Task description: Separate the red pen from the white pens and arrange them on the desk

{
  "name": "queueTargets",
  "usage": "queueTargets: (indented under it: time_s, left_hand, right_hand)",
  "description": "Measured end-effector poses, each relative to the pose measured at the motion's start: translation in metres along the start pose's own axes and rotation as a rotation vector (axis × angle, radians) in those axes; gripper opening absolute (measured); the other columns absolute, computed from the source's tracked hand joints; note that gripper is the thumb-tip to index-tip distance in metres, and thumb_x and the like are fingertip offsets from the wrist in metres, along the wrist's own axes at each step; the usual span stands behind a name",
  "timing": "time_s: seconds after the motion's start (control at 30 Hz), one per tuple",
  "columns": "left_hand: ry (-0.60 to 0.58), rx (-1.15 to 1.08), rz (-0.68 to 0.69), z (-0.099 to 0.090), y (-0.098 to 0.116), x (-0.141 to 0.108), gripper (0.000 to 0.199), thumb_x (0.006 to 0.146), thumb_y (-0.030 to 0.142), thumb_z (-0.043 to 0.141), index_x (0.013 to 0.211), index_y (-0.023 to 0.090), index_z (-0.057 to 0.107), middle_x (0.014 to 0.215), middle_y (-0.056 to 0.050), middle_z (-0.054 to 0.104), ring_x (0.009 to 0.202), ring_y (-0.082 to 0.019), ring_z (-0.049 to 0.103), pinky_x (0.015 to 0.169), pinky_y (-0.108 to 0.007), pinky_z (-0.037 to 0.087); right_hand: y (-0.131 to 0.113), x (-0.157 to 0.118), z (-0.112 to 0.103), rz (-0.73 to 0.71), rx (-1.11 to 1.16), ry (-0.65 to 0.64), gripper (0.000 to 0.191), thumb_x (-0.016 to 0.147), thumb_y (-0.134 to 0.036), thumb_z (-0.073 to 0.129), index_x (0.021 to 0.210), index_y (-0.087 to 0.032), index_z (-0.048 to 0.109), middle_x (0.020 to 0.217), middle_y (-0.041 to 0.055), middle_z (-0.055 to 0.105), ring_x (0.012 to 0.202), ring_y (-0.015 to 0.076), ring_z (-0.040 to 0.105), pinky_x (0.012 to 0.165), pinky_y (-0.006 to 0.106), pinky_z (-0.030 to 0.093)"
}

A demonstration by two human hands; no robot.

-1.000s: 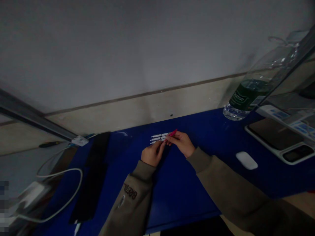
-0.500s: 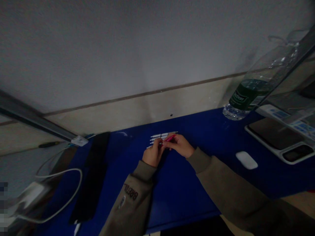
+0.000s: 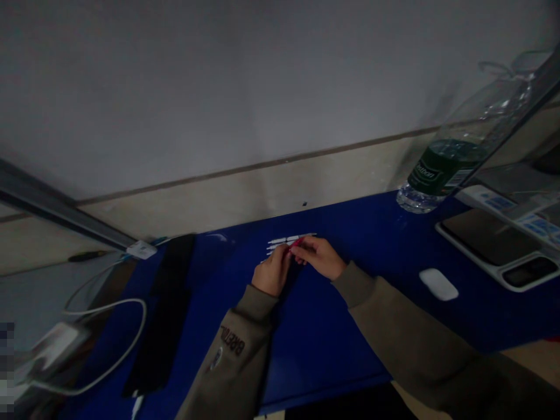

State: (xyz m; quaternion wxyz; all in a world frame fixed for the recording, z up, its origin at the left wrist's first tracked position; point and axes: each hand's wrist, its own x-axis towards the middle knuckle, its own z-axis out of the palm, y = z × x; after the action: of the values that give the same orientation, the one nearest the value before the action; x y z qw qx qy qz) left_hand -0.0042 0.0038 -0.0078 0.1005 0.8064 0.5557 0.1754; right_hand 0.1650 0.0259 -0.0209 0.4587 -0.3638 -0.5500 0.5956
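Note:
A slim pink pen [image 3: 296, 242] is held between my two hands above the blue tabletop, mostly covered by the fingers. My left hand [image 3: 271, 273] is closed and pinches its near left end. From the right, my right hand [image 3: 324, 257] closes thumb and fingers on the other end. Just beyond the hands, several white pens [image 3: 282, 240] lie side by side in a row. My fingers hide parts of them.
A large clear bottle [image 3: 431, 169] with a green label stands at the back right. Near it are a white device with a dark top [image 3: 490, 236] and a small white rounded object [image 3: 438, 284]. Black flat pieces [image 3: 160, 332] and a white cable [image 3: 142, 326] lie left.
The fingers of my right hand have shifted along the pink pen, and less of it shows now. My left hand has stayed nearly in place.

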Motion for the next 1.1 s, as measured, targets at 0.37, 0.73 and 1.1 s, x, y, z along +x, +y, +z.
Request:
queueTargets:
  time_s: [0.37,0.73,1.1]
  left_hand:
    - [-0.032,-0.021,0.061,0.0018,-0.0034,-0.001,0.035,0.094,0.042,0.042,0.125,0.025,0.044,0.104,-0.005,0.069,0.083,-0.017,0.068,0.068,-0.024,0.049]
    - [0.009,-0.046,0.082,0.0032,-0.0057,-0.0013,0.03,0.095,0.042,0.039,0.115,0.023,0.051,0.1,-0.005,0.068,0.085,-0.015,0.066,0.073,-0.023,0.049]
    - [0.039,-0.001,0.074,0.002,-0.0035,-0.0011,0.033,0.098,0.035,0.031,0.107,0.02,0.059,0.1,-0.007,0.067,0.087,-0.016,0.066,0.076,-0.026,0.049]
  right_hand:
    - [-0.0016,-0.0019,-0.0019,-0.147,-0.292,0.101,0.026,0.086,-0.043,0.056,0.075,-0.019,0.062,0.067,0.0001,0.059,0.061,0.0136,0.052,0.059,0.027,0.041]
    - [-0.0048,-0.0032,-0.003,-0.177,-0.387,0.108,0.03,0.087,-0.046,0.055,0.072,-0.02,0.061,0.058,-0.0013,0.055,0.055,0.0135,0.05,0.054,0.026,0.036]
    - [-0.0048,-0.0033,-0.0019,-0.13,-0.18,0.064,0.022,0.084,-0.036,0.059,0.1,-0.022,0.061,0.085,0.0028,0.068,0.066,0.0146,0.061,0.064,0.029,0.047]
